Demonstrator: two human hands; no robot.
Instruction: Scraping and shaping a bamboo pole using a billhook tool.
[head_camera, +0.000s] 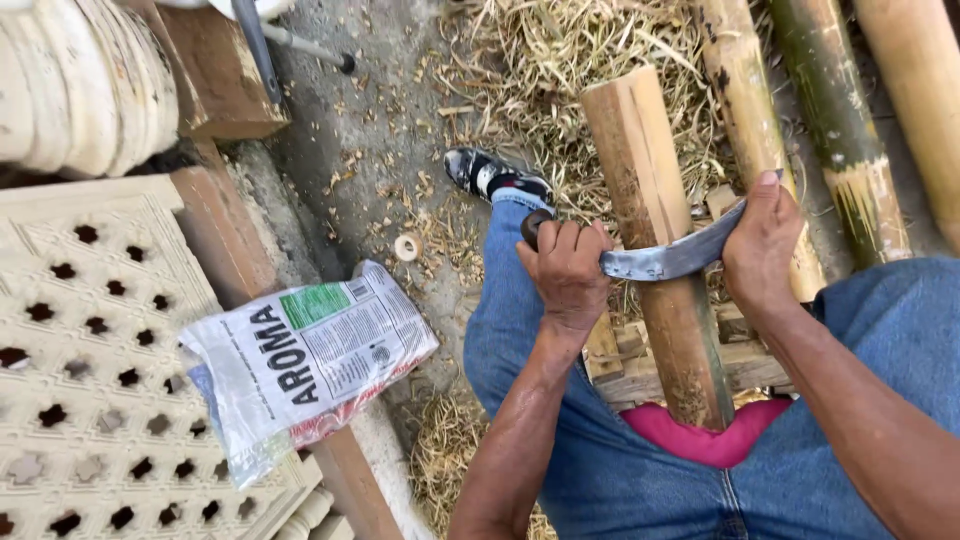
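Hands hold a curved metal blade (668, 259) across a thick bamboo pole (655, 240). Left hand (568, 270) is closed tight around the dark handle end. Right hand (760, 240) grips the far tip of the blade. Pole rests between the knees on wooden blocks (628, 365). Straw shavings (540, 60) lie on the ground far off.

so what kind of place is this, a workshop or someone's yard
Most likely an outdoor yard used as a bamboo workshop. Both hands, left hand and right hand, grip a curved blade across a bamboo pole. More bamboo poles and shavings lie on bare concrete ground.
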